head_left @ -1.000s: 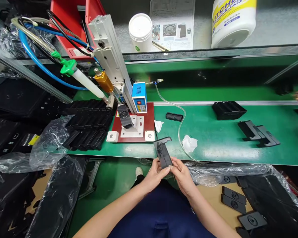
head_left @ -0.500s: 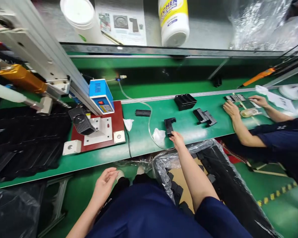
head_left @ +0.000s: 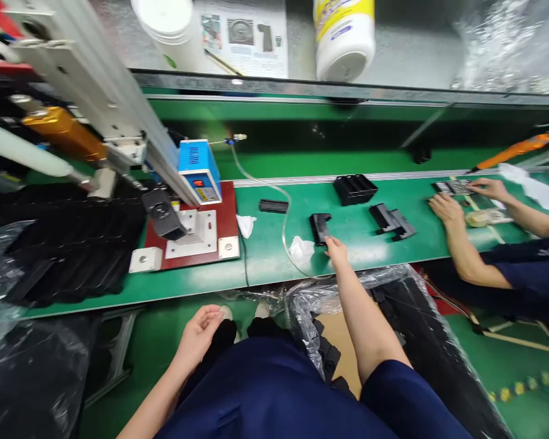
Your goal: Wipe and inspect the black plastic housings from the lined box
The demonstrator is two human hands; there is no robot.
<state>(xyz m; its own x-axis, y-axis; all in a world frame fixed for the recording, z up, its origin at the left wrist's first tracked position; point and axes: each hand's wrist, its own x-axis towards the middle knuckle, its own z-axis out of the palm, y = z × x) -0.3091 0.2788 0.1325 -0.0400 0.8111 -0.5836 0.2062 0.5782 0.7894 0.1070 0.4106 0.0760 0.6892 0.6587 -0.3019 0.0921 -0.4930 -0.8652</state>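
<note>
Now | step, I judge: setting black plastic bracket on green conveyor belt | right hand slack-fingered, fingertips touching it | left hand spread, empty, at knee | next needs a clean lift-off

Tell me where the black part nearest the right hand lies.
Head view, centre: the black part lies on the green belt at the right hand's fingertips, just right of the white rag.
</note>
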